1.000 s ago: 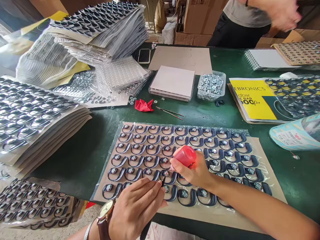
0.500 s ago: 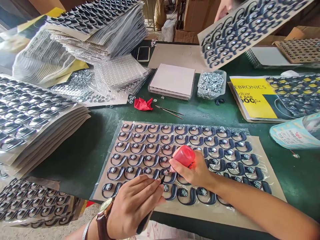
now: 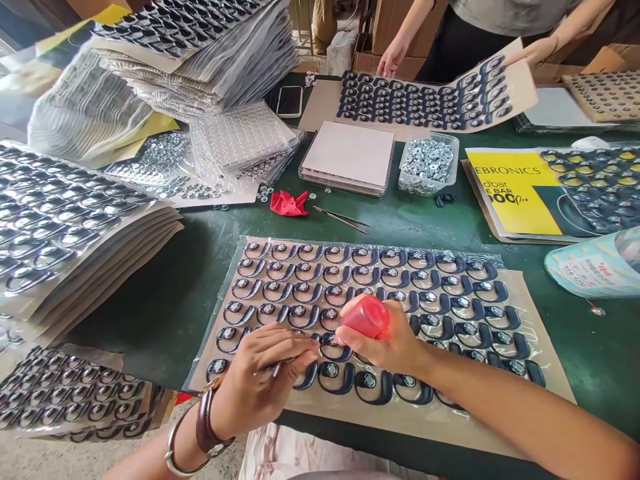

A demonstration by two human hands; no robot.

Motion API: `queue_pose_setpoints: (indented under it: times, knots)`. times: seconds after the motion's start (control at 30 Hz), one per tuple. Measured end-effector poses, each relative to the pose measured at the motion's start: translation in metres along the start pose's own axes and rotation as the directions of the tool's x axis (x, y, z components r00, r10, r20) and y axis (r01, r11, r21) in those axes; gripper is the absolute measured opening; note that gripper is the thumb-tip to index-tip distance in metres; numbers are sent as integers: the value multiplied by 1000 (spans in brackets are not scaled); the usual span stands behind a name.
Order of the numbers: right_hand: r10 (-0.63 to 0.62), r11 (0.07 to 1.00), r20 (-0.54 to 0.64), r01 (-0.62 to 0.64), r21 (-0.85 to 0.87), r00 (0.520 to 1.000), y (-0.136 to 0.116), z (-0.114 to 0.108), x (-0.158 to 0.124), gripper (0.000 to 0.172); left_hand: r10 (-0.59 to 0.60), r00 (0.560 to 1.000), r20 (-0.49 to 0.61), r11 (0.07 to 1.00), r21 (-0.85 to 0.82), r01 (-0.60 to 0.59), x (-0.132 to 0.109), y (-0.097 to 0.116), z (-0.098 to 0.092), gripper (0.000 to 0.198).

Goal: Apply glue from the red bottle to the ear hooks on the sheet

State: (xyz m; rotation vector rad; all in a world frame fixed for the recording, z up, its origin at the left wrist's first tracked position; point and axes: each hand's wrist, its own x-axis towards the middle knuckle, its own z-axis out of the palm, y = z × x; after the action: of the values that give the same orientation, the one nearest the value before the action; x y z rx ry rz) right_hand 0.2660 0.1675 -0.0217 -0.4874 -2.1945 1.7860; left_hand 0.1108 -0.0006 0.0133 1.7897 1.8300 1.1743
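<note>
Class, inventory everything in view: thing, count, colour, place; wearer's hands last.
Table: one, green, underneath.
Front sheet: one, brown, front centre.
Curved parts: many, black, front sheet.
Bottle: one, red, over front sheet.
Tweezers: one pair, metallic, centre.
Scrap: one, red, beside tweezers.
Card stack: one, white, behind tweezers.
Tub: one, clear, right of card stack.
Discs: many, silver, tub and left.
Phone: one, black and white, rear.
Packs: one pile, clear, left.
Sheet stacks: three, black on top, left.
Print: one, yellow, right.
Container: one, pale blue, right edge.
Co-worker: one, grey top, rear.
Rear sheet: one, brown, with co-worker.
Cartons: several, brown, background.
Left hand: one, around a slim tool.
Right hand: one, around bottle.
</note>
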Motion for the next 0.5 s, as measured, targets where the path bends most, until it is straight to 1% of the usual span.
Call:
queue_pose_setpoints:
  times: [0.1, 0.2, 0.37, 0.43, 0.5]
  knots:
    - [-70, 997, -11, 69, -26, 998, 1, 1, 0, 22, -65, 998, -11, 998, -10, 64, 1, 0, -1, 13]
    - [-103, 993, -10, 103, -52, 995, -2, 0, -1, 23, -69, 997, -22, 998, -5, 69, 0, 1, -1, 13]
    - [19, 1000, 52, -18, -23, 998, -27, -15, 4, 26, -31, 999, -43, 999, 23, 32, -6, 0, 3, 12]
    - [58, 998, 103, -56, -23, 993, -38, -22, 5, 26, 20, 998, -63, 999, 41, -17, -12, 1, 5, 14]
    - [93, 996, 155, -93, -9, 984, -42, -25, 2, 25, 91, 993, -81, 995, 54, -87, -19, 4, 7, 19]
